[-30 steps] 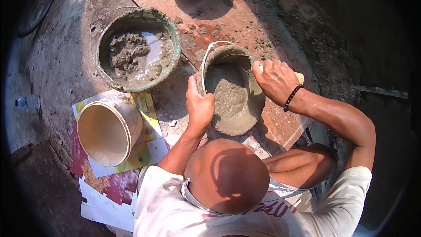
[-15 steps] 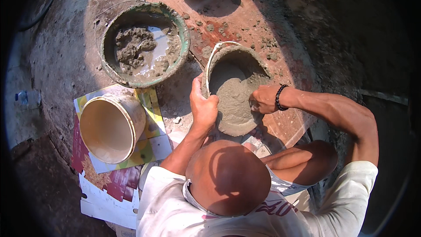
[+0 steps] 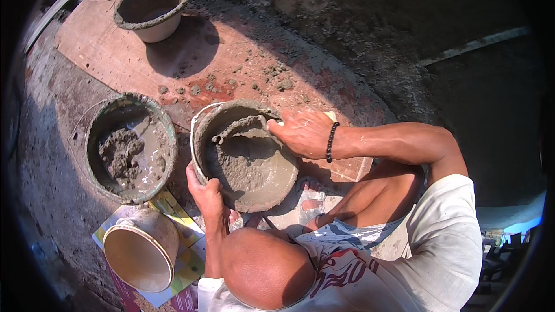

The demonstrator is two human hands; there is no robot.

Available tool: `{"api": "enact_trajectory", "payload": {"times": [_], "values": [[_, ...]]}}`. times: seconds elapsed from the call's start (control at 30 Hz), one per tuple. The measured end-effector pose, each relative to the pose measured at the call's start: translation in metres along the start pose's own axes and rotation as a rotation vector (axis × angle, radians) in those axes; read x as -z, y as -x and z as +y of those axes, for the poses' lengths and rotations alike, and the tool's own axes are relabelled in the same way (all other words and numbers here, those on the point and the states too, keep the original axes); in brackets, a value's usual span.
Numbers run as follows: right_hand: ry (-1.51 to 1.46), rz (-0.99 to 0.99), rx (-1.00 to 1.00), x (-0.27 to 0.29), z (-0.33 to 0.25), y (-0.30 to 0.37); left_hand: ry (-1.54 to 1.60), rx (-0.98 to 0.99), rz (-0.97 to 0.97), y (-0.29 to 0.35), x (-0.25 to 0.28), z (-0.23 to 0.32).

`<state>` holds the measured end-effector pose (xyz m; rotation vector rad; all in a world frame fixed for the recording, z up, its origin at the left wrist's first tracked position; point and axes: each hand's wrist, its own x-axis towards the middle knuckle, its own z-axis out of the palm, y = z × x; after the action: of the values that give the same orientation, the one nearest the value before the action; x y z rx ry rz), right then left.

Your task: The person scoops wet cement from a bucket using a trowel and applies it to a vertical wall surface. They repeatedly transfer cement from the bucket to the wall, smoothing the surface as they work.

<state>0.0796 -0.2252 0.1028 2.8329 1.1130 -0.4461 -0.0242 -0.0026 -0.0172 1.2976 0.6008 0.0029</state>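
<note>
Sunlit reddish board (image 3: 231,43) across upper frame; at centre, bucket (image 3: 265,201) of grey wet mix (image 3: 240,169), pinched at lower left by left hand (image 3: 206,195); inside, caked tool (image 3: 244,127), long axis pointing left from nearer right hand (image 3: 303,134), wrapped round pale handle (image 3: 331,116).

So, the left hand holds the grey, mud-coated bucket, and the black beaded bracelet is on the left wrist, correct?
No: the head view shows the black beaded bracelet on the right wrist. The left hand does hold the grey, mud-coated bucket.
</note>
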Motion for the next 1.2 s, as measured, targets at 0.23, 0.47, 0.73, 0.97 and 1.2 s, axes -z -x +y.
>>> {"api": "enact_trajectory", "payload": {"times": [0.23, 0.47, 0.73, 0.97, 1.2], "values": [[-0.074, -0.03, 0.267, -0.081, -0.026, 0.006, -0.064, -0.098, 0.15, -0.047, 0.016, -0.07], [-0.031, -0.293, 0.252, -0.02, -0.018, 0.054, -0.32, -0.234, -0.01, -0.024, -0.023, -0.046], [0.172, -0.099, 0.254, -0.041, -0.005, 0.003, -0.282, -0.136, -0.064, -0.022, -0.044, -0.05], [0.16, -0.028, 0.166, -0.096, -0.008, -0.012, -0.266, -0.059, -0.125, -0.024, -0.06, -0.051], [0.141, -0.234, 0.45, -0.03, -0.044, 0.013, -0.245, 0.009, -0.167, -0.025, -0.064, -0.054]]}}
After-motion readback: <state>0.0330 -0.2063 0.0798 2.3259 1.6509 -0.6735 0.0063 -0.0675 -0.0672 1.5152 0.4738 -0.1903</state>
